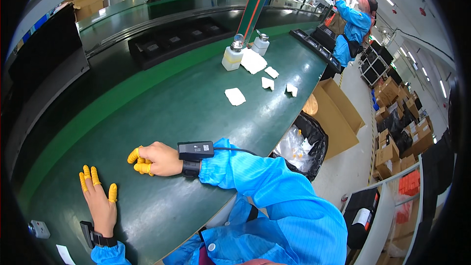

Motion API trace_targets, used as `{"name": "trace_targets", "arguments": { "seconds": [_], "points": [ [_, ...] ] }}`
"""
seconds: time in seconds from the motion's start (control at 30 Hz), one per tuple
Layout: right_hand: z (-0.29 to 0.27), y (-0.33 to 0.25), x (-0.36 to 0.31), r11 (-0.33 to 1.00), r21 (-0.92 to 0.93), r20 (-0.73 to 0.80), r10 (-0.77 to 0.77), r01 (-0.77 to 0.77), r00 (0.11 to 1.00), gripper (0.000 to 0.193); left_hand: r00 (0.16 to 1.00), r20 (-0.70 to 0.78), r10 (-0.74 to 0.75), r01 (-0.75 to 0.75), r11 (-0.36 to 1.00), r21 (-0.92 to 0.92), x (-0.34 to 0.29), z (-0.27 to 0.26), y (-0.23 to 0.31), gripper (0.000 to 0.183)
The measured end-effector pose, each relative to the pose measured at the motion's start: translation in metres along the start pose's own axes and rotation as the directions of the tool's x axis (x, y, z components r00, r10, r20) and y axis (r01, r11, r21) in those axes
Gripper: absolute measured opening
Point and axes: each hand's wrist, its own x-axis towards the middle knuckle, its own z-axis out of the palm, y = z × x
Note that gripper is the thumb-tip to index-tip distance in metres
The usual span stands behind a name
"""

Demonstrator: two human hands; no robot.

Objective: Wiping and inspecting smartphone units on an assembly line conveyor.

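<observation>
My left hand (101, 208) rests on the green tabletop (167, 127) at the lower left, yellow finger cots on its fingertips, fingers spread and holding nothing. To the right of it, my right hand (162, 159) lies on the same surface with its cotted fingers curled in; I see nothing in them. A small black box (195, 150) with a cable sits at my right wrist, and a black device (87, 234) is strapped to my left wrist. Beyond my hands lie a white cloth (235, 96) and several smaller white pieces.
Two dispenser bottles, one nearer (232, 58) and one farther (261, 44), stand beside a green post (256, 7). Black trays (179, 41) lie along the far side. A lined bin (319, 140) and cardboard box (338, 113) stand off the right edge. A co-worker (354, 22) stands farther back.
</observation>
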Motion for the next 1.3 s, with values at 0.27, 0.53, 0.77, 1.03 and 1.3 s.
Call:
{"name": "trace_targets", "arguments": {
  "seconds": [0.27,0.53,0.77,1.03,1.3],
  "points": [
    [0.0014,0.001,-0.0009,0.999,-0.003,-0.042,-0.045,0.044,0.998,0.024,1.0,0.002,-0.005,0.005,1.0,0.0,0.0014,-0.0015,0.0017,0.053],
    [0.0023,0.0013,-0.0006,0.999,-0.004,-0.037,-0.037,0.037,0.999,0.024,1.0,-0.004,0.004,-0.004,1.0,0.022,0.0002,-0.0002,0.0001,0.058],
    [0.0013,-0.0008,-0.0009,1.0,0.015,-0.032,-0.015,0.015,0.999,0.024,0.999,0.024,-0.028,0.027,1.0,0.01,-0.0002,0.0003,-0.0015,0.055],
    [0.0004,0.0011,-0.0011,1.0,-0.007,-0.003,-0.018,0.018,1.0,0.028,1.0,-0.013,-0.014,0.013,1.0,-0.017,-0.0001,0.0014,0.0004,0.047],
    [-0.0008,0.0002,-0.0016,1.0,-0.015,0.003,-0.014,0.014,1.0,0.028,1.0,0.015,-0.021,0.021,1.0,0.001,0.0009,-0.0034,0.0032,0.048]
  ]
}}
